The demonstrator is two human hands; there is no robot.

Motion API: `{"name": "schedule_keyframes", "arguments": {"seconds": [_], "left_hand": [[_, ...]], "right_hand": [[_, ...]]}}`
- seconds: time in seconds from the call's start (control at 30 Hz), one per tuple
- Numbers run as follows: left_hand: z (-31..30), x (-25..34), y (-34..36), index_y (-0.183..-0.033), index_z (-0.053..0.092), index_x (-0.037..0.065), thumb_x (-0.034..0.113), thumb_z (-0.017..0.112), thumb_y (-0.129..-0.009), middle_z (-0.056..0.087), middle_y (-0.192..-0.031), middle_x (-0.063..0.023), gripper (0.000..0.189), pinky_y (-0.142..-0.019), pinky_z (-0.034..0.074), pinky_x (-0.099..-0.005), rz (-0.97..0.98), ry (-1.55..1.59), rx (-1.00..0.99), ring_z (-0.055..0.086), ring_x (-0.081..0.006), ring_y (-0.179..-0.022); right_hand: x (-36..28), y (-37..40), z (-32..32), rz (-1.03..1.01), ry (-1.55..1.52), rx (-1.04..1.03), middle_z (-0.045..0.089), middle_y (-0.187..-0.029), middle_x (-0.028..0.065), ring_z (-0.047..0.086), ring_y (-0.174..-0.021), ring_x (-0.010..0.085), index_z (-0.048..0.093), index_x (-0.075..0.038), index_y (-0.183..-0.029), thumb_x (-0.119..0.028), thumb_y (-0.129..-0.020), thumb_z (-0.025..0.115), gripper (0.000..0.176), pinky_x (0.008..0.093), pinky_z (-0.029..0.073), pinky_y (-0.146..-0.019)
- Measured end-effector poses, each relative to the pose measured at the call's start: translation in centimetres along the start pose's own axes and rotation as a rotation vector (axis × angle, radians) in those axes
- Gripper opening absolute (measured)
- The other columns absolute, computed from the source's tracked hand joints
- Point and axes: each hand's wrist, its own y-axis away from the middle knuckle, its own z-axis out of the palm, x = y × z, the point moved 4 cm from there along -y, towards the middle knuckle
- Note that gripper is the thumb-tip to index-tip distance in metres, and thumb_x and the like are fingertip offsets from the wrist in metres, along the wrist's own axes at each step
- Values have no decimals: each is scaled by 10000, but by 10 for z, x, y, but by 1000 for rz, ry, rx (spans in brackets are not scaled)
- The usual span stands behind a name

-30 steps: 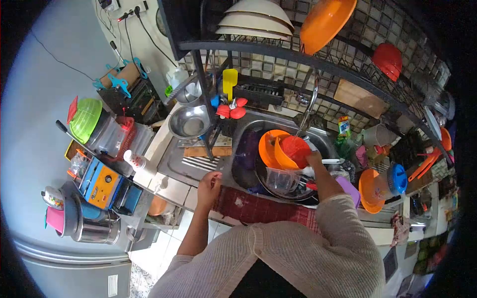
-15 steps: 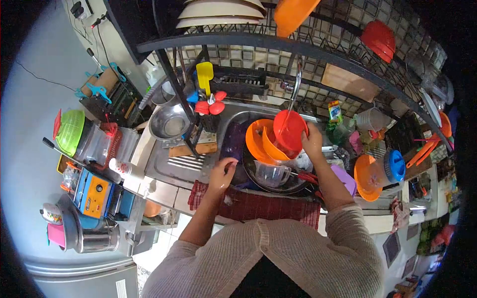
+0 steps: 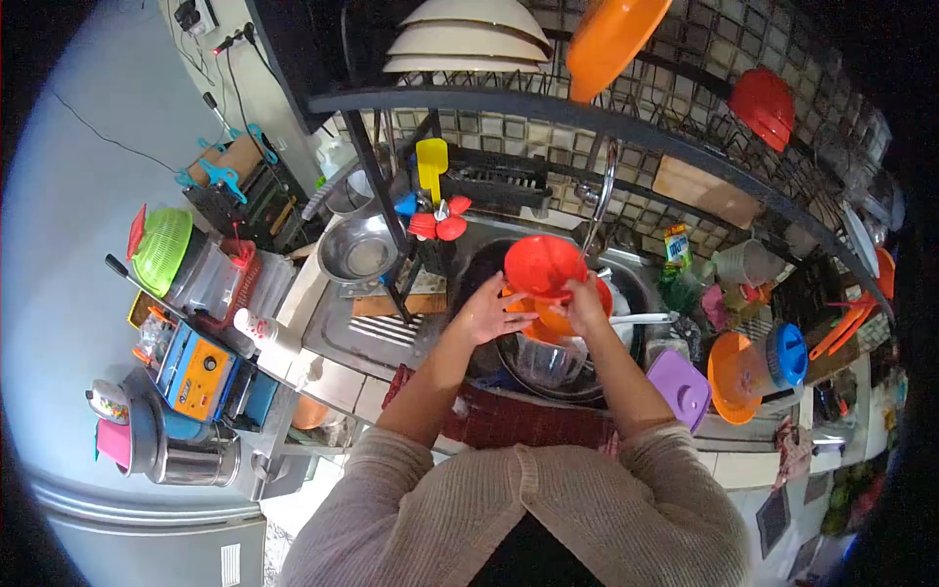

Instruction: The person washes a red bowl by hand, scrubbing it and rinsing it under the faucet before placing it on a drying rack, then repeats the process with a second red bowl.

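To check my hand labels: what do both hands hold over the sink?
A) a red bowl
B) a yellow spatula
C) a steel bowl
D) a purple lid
A: the left hand and the right hand both grip the red bowl above the sink.

A round red bowl [image 3: 543, 266] of plastic is held up above the middle of the sink [image 3: 634, 277]. It is tilted steeply on its edge, and its lower rim is gripped by the left hand [image 3: 486, 313] and the right hand [image 3: 585, 303].
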Motion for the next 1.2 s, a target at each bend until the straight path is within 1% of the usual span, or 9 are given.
{"name": "schedule_keyframes", "arguments": {"seconds": [0.07, 0.2, 0.33, 0.47, 0.6, 0.67, 0.8, 0.93, 1.2], "left_hand": [[7, 4, -18, -1365, 353, 173, 643, 357, -876, 425, -1372, -163, 679, -1021, 312, -572, -37, 185, 7, 407, -442, -1235], [30, 20, -46, -1414, 278, 113, 710, 387, -821, 324, -1441, -151, 848, -1040, 233, -624, -119, 251, -58, 301, -469, -1293], [49, 36, -75, -1243, 426, -65, 542, 467, -891, 504, -1273, -205, 702, -1023, 356, -533, -79, 474, -21, 488, -367, -1182], [39, 23, -119, -1146, 518, -21, 226, 368, -978, 565, -1199, -192, 334, -1025, 376, -481, 19, 276, 167, 530, -306, -1143], [41, 0, -145, -1154, 545, 50, 330, 370, -982, 581, -1200, -146, 372, -1011, 383, -502, -10, 240, 115, 539, -316, -1129], [47, -9, -154, -1169, 539, 59, 390, 375, -970, 573, -1215, -145, 419, -1011, 379, -510, 0, 251, 102, 537, -313, -1133], [48, -30, -163, -1203, 526, 78, 548, 397, -917, 563, -1231, -136, 565, -985, 398, -520, 15, 237, 132, 538, -313, -1130], [41, -47, -142, -1213, 524, 79, 494, 405, -940, 589, -1165, -116, 511, -932, 452, -487, 201, 97, 443, 566, -286, -1084], [12, -47, -129, -1193, 509, 67, 415, 465, -940, 546, -1204, -74, 433, -900, 457, -343, 520, -58, 442, 549, -195, -1068]], "right_hand": [[-5, -14, -9, -503, 460, 79, 546, -940, 148, 598, -813, 281, 374, -52, -1075, -24, -793, 492, 307, 361, 526, -630], [-45, 19, 3, -806, 1117, 79, 528, -1040, 232, 538, -919, 444, 410, 5, -1040, 9, -753, 503, 302, 428, 453, -854], [-69, 29, -6, -1202, 1449, -82, 516, -1223, 197, 523, -1040, 426, 484, -5, -976, 2, -711, 560, 275, 445, 463, -847], [-81, 42, -24, -1144, 1362, -81, 507, -1231, 180, 491, -1115, 427, 470, -41, -1042, -4, -715, 589, 351, 411, 441, -932], [-64, 37, -47, -1202, 1184, 70, 512, -1228, 139, 516, -1115, 382, 429, -56, -1113, 2, -763, 579, 385, 414, 437, -938], [-44, 22, -71, -809, 455, -50, 430, -1283, 118, 426, -1222, 311, 386, -100, -1204, -78, -802, 601, 456, 433, 384, -962], [-36, 32, -71, -90, -271, 3, 537, -1218, 39, 532, -1124, 248, 459, -112, -1260, -289, -894, 498, 408, 397, 438, -938], [-37, 29, -63, -47, -508, -157, 552, -1233, 38, 530, -1138, 230, 489, -99, -1244, -287, -910, 486, 383, 414, 443, -934], [-48, 31, -34, -174, -328, -130, 550, -1237, 77, 527, -1140, 242, 474, -73, -1236, -274, -928, 512, 369, 420, 418, -958]]}}
